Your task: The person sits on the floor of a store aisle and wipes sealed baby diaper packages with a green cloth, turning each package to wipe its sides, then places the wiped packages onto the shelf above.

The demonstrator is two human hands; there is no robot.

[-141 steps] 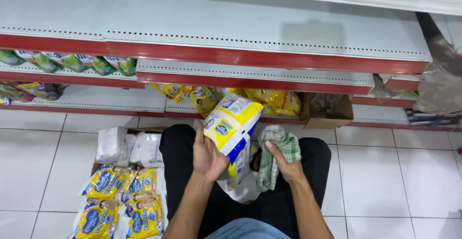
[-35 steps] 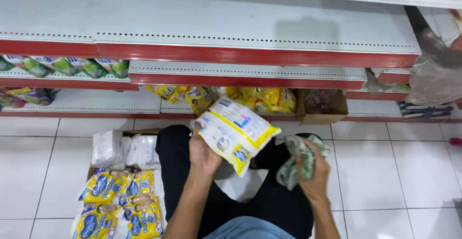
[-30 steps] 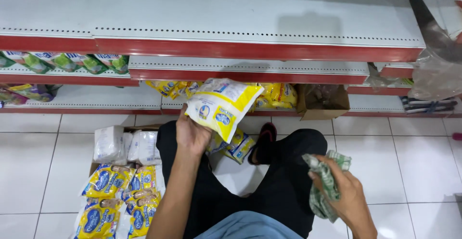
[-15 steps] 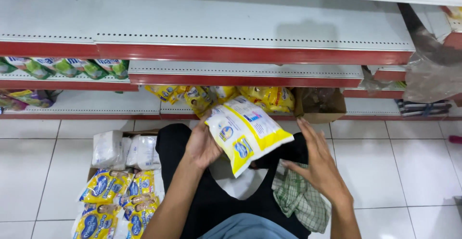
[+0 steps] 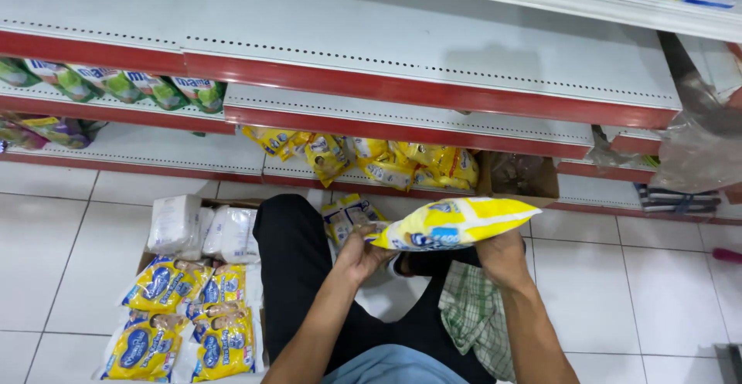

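Observation:
A yellow and white packet point(image 5: 456, 223) is held flat between both hands in front of the lowest shelf. My left hand point(image 5: 359, 254) grips its left end and my right hand point(image 5: 501, 249) grips its right end from below. A green checked cloth point(image 5: 475, 314) lies draped over my right thigh, touching neither hand. Between my knees lies another yellow packet point(image 5: 349, 215) on a white bag point(image 5: 390, 295).
A cardboard box point(image 5: 182, 299) at my left holds several yellow packets and white wrapped packs point(image 5: 202, 232). The low shelf point(image 5: 154, 148) carries more yellow packets point(image 5: 386, 164) and a brown box point(image 5: 519, 177). Green packets point(image 5: 116, 84) sit on the shelf above. White tile floor surrounds me.
My right hand let the checked cloth drop onto my thigh and took hold of the packet's right end. The packet turned from upright to flat.

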